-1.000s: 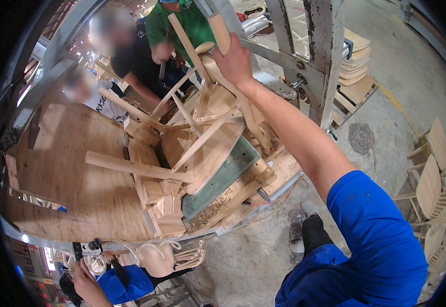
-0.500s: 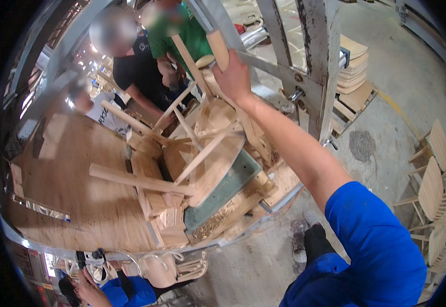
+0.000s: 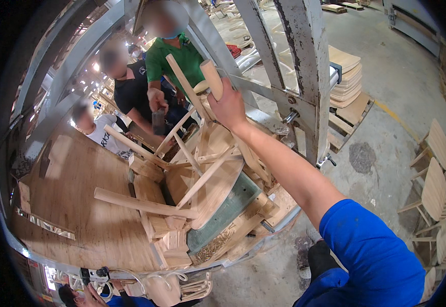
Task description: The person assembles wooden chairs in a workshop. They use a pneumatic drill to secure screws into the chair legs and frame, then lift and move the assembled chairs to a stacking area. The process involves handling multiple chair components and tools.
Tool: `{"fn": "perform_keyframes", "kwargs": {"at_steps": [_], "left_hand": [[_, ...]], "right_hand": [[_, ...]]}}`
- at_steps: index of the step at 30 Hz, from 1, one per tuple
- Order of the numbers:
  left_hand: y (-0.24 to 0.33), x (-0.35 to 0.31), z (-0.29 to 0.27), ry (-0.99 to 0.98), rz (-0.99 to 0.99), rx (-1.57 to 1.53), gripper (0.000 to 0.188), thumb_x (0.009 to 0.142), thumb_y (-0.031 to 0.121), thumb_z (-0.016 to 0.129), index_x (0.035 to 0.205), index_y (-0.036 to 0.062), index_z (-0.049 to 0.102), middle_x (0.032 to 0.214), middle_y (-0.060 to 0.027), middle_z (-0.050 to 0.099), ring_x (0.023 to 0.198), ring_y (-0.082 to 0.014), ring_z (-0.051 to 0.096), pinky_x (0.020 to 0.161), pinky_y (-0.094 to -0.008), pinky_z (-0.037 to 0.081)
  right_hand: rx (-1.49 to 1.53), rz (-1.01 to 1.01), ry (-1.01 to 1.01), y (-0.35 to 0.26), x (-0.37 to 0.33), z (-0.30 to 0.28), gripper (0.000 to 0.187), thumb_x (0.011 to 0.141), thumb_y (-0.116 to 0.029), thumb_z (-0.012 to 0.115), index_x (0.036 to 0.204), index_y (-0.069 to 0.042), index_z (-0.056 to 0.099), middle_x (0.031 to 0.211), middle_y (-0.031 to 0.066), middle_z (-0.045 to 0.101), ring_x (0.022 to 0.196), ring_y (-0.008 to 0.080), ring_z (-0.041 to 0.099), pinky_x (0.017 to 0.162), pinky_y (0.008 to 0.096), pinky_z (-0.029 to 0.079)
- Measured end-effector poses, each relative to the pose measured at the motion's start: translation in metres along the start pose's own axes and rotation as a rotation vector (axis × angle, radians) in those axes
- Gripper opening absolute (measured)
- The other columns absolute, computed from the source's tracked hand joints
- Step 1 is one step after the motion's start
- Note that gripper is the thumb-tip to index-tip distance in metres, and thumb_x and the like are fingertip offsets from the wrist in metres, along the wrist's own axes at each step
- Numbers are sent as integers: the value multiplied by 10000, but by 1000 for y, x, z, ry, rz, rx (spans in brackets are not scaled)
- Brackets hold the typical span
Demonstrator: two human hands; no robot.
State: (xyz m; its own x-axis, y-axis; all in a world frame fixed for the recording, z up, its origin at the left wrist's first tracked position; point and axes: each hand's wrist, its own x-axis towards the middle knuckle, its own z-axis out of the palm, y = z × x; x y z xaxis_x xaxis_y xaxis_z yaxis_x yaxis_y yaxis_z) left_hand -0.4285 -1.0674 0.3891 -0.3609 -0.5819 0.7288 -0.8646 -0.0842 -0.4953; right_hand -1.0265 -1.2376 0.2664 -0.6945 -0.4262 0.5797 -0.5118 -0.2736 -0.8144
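Observation:
My right hand point(image 3: 227, 105) is closed around the top of a pale wooden chair leg point(image 3: 211, 77), with my arm stretched across from the right. This leg belongs to an upturned wooden chair point(image 3: 215, 192); its other legs and crossing stretchers point up and left. The seat rests face down against a green-topped support point(image 3: 228, 210) with wooden blocks point(image 3: 174, 243) around it. My left hand is not in view.
A grey metal frame point(image 3: 305, 71) rises beside the bench point(image 3: 84, 199). Across it stand several people; one in a green shirt point(image 3: 154, 64) holds a dark, blurred object. Another person in blue is at lower left. Stacked panels point(image 3: 345, 77) and chairs point(image 3: 431, 187) stand right.
My right hand stays on the chair leg while the view shifts slightly. The green-shirted person's hand and dark object have come into clearer sight beside the chair.

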Motion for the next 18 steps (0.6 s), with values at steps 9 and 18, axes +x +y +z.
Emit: {"fn": "perform_keyframes", "kwargs": {"at_steps": [9,18], "left_hand": [[-21,-5,20,-218,-120,-132,332,1021,249,493,1100,-24,664,1011,-263,655,872,-431,610,756,-485,470],[-26,-8,24,-337,-264,-129,342,1013,252,532,1212,-3,643,1065,-268,657,915,-419,610,817,-467,477]], "right_hand": [[-81,-73,74,6,1,3,459,817,-233,686,1168,-37,465,899,294,662,849,493,637,754,552,506],[9,-111,82,12,3,6,446,811,-252,676,1162,-53,486,913,280,670,881,473,646,785,534,513]]}}
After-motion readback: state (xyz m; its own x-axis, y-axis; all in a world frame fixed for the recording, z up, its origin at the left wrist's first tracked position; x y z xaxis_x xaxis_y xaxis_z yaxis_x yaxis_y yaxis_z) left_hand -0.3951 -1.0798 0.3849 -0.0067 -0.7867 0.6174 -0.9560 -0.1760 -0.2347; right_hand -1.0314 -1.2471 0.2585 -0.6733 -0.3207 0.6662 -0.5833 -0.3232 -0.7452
